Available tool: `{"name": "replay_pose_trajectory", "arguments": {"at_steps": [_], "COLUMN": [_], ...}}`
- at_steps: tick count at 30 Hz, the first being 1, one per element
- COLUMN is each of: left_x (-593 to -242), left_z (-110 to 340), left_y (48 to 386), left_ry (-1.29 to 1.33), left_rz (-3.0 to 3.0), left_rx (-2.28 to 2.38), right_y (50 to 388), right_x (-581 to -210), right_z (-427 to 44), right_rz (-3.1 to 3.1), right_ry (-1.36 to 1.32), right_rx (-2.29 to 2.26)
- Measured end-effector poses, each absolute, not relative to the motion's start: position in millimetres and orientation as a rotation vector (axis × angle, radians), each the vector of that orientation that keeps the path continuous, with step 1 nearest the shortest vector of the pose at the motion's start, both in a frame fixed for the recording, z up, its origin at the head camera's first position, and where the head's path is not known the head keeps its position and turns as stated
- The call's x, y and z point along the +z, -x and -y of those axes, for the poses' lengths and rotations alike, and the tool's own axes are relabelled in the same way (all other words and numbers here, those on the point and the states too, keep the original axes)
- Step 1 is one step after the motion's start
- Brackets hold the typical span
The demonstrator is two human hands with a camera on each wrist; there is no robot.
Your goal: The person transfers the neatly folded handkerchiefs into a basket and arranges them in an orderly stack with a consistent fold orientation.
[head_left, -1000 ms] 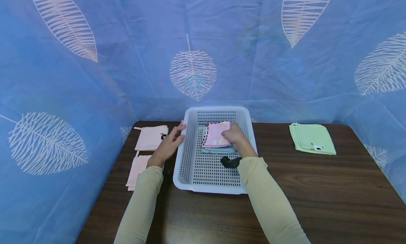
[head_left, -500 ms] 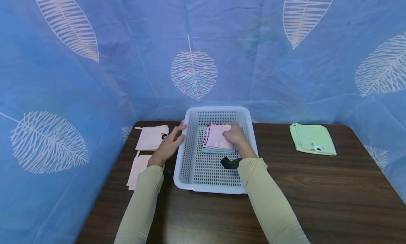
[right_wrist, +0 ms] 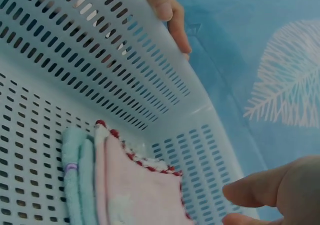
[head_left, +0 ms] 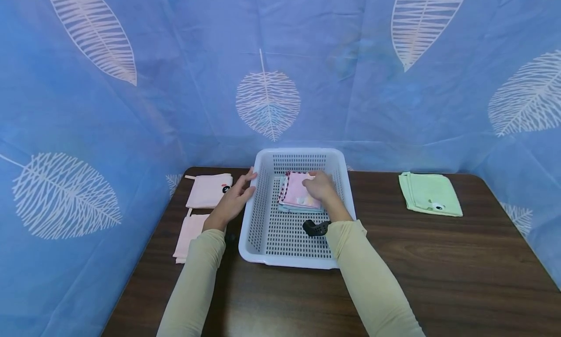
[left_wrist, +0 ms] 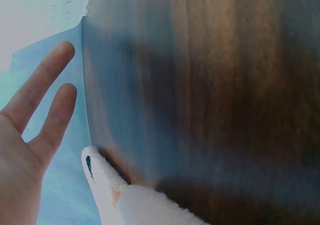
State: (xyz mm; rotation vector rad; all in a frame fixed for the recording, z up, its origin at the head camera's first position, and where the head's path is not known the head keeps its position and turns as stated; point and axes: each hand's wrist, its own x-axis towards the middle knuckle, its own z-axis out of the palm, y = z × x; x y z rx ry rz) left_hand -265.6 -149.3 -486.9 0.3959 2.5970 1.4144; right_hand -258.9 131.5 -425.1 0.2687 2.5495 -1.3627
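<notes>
Head view: I see fuzzy, folded pink cloth (head_left: 295, 190) in a perforated basket (head_left: 289, 263).
Left hand (head_left: 232, 200), straight-fingered, touches its smooth side; right hand (head_left: 321, 187), loose-fingered, hovers by the cloth.

Backdrop (head_left: 342, 98): blue cloth, lightly creased, spanning the rear and both sides, printed with large white leaf motifs (head_left: 268, 103). Table (head_left: 438, 264): dark brown wood-grain top, rounded far corners, far edge beside the cloth. Light: soft, with muted sheen.

The head view was evenly lit, while the left wrist view showed a blurred, dim tabletop (left_wrist: 225, 85) and an overexposed basket (left_wrist: 57, 12).
</notes>
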Motion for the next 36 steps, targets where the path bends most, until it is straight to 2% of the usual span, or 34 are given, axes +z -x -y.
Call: {"name": "replay_pose_trajectory", "arguments": {"at_steps": [17,36], "left_x": [-487,-488], "left_z": [148,148], "left_y": [265,266], "left_ry": [-0.391,-0.422], "left_rz": [-2.625,-2.657], "left_rx": [1.395,1.371], "right_y": [249,241], "right_x": [-390,-373], "right_z": [-129,-146], "right_rz": [-2.732,-2.950], "right_ry": [-0.162,-0.010], "right_rx": [-1.416,-0.915]}}
